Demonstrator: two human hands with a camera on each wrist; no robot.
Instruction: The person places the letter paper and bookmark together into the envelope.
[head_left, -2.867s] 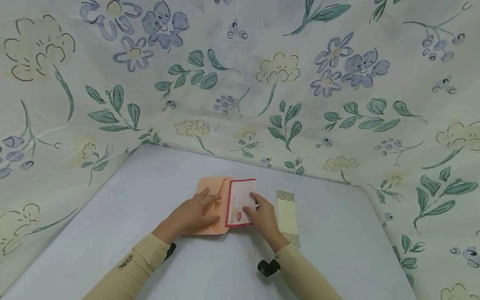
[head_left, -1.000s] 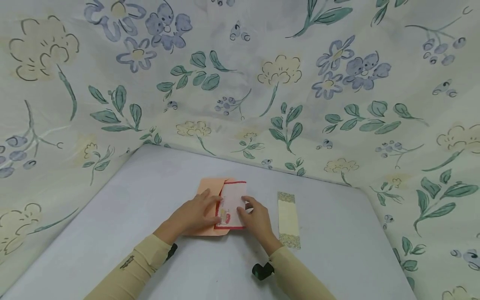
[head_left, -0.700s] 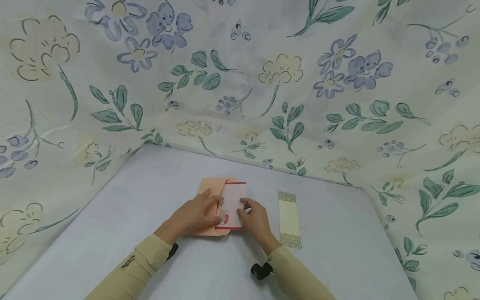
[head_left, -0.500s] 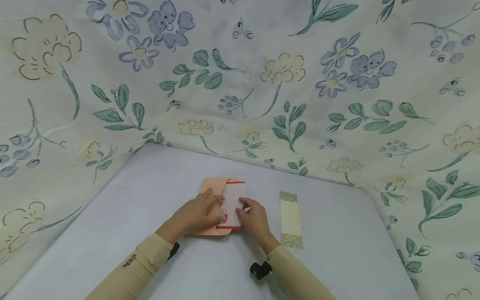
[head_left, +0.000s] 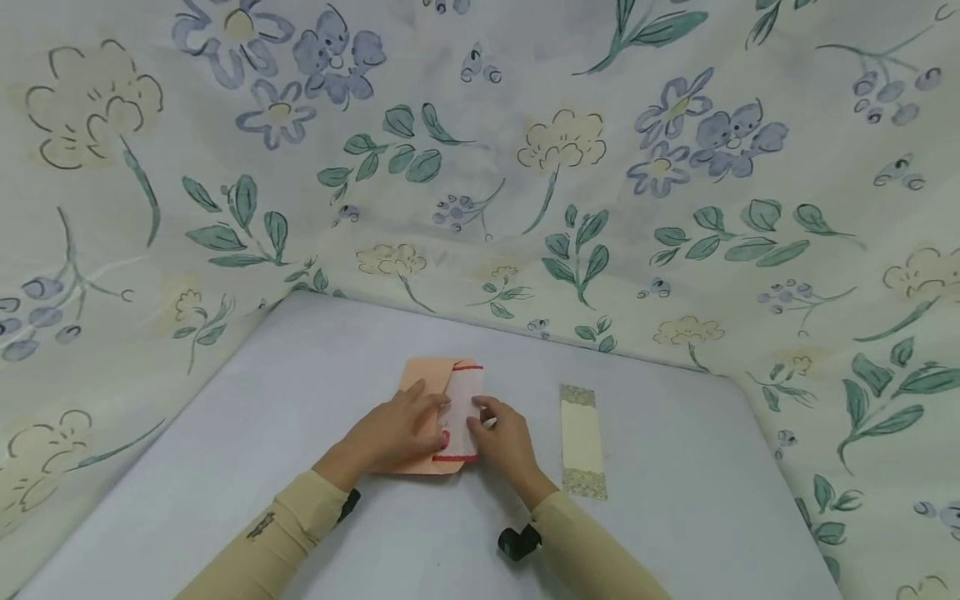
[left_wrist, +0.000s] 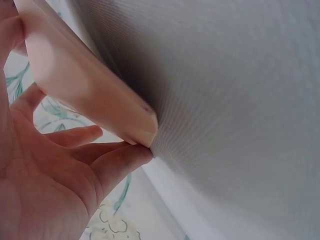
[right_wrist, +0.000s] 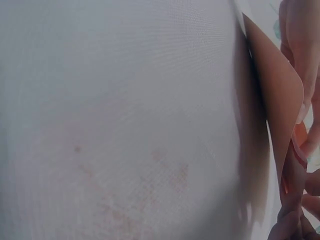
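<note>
A peach envelope (head_left: 427,371) lies on the table with its opening toward the right. My left hand (head_left: 397,427) rests spread across it, thumb and forefinger reaching the opening's edge; in the left wrist view, fingertips touch the end of the envelope (left_wrist: 95,85). Partly inside the opening sits a white card (head_left: 465,400) with a red border, its left part hidden by the envelope and left fingers. My right hand (head_left: 508,437) pinches the card's right edge between thumb and fingers. In the right wrist view, the lower flap of the envelope (right_wrist: 275,80) stands slightly off the table.
To the right of the right hand lies a cream paper strip (head_left: 581,437) with patterned ends. The white table (head_left: 675,500) meets a floral cloth (head_left: 480,192) at its back and sides. A black wrist device (head_left: 519,542) sits under the right forearm.
The card has slid left, deeper into the envelope, with the right hand following; its left red border and most of its picture are now covered. The left hand stays in place.
</note>
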